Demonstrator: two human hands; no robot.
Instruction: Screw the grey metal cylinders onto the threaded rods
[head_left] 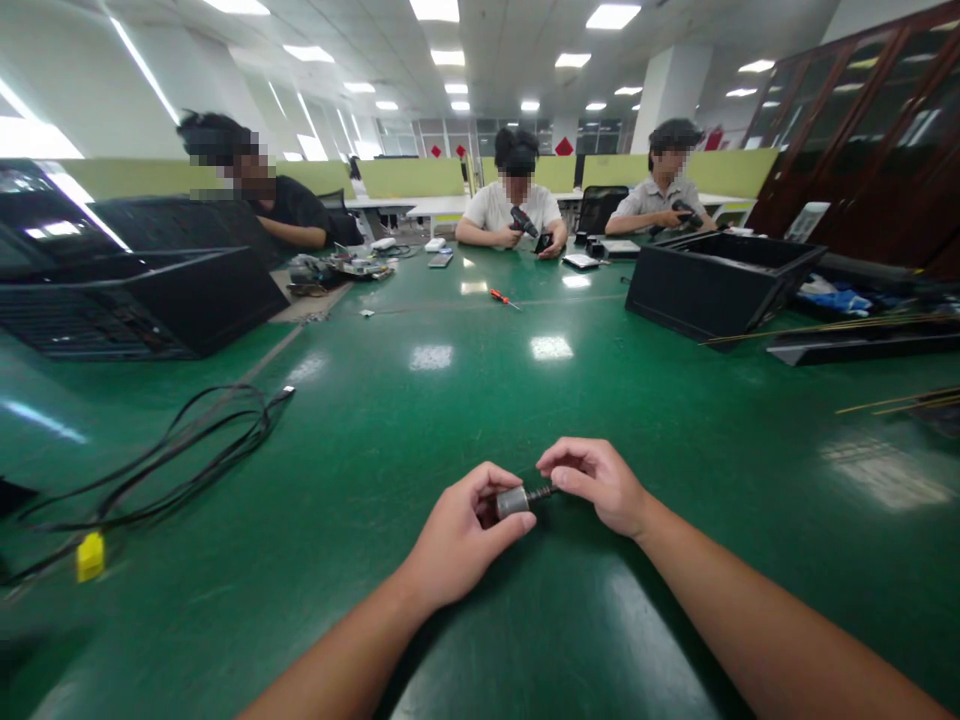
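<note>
The left grip (463, 530) holds a metal cylinder (514, 502), thumb on the near side and fingers on the far side. The right grip (606, 485) is at the tip of the dark rod (541, 492) sticking out of it — pinching or merely beside, I cannot tell. The cylinder looks rigid, heavy for its bulk and a little slick, so its round body seems the surest hold; the thin rod probably bends sooner. Beneath lies the green table (420, 420), a screwdriver (504, 298) well beyond.

Lit ceiling panels (613, 17) shine above low yellow-green partitions (412, 178), with dark reddish cabinets (847, 120) at right.
</note>
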